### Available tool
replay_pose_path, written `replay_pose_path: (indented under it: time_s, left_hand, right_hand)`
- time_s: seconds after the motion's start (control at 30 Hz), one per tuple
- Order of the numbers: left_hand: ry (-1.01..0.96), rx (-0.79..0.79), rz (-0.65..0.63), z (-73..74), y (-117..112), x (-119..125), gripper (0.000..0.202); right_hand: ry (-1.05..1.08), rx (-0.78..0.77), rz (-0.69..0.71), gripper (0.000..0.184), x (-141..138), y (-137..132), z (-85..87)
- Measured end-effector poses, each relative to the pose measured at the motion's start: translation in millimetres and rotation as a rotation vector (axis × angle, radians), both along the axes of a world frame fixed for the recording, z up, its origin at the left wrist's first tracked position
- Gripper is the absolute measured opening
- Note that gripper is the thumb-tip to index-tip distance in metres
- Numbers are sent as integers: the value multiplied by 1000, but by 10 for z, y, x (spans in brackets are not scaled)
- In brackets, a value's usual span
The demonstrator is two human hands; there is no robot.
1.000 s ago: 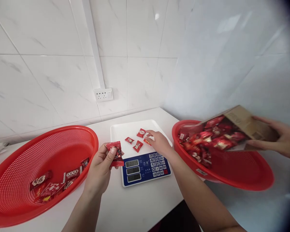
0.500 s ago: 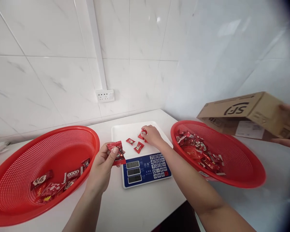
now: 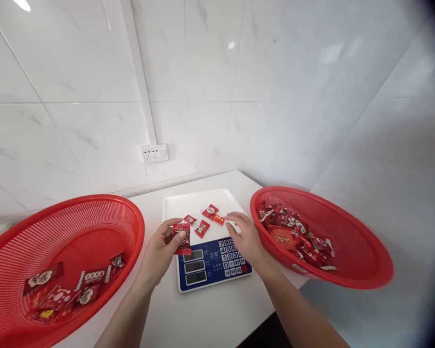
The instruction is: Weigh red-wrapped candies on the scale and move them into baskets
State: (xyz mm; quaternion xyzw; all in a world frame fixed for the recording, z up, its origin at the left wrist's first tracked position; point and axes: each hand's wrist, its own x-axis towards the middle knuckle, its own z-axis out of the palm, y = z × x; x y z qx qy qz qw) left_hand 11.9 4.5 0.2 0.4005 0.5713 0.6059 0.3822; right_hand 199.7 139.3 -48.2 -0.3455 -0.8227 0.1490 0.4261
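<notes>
My left hand (image 3: 162, 251) pinches a red candy packet (image 3: 183, 238) just left of the scale's display. My right hand (image 3: 245, 238) hovers over the keypad of the blue and white scale (image 3: 213, 261), fingers spread and empty. On the white scale tray (image 3: 177, 205) lie several small red wrapped candies (image 3: 210, 211). A red mesh basket (image 3: 348, 270) on the right holds a pile of red candy packets (image 3: 293, 234). Another red mesh basket (image 3: 105, 217) on the left holds several packets (image 3: 58, 295).
The white counter (image 3: 203, 314) ends at a dark gap near my body. White marbled tiles form the corner behind, with a wall socket (image 3: 154, 153) and a vertical cable duct (image 3: 137, 72) above the scale.
Another person's hands tipped candies from a cardboard box into the right basket, then lifted the box away out of view. My right hand drew back from the tray to the keypad.
</notes>
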Motion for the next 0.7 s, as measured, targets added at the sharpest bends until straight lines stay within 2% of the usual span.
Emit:
replay_pose_path:
  time_s: [0.1,0.2,0.3,0.43,0.57,0.7]
  left_hand:
    - [139,-2,21,40,200,4,43]
    - [441,-28,73,133,506,-5,31]
    - [635,-93,52,188,846,-32,22]
    - [808,-178,-1,93,1192,-94,23]
    - [982,-212,8,-26,1329,-137,24]
    - [1072,-165,25,37,1315,-76,29]
  right_hand:
    - [127,15,71,18,307,-318,-176]
    - [162,-30,67,18,554,-528,-302]
    - [168,-90,20,17,770,-607,-357]
    - [158,-111,-31,15,1053,-621,-428]
    - [156,-128,-41,13,1235,-655,-530]
    - [150,-162,24,13,1233,-712,-535]
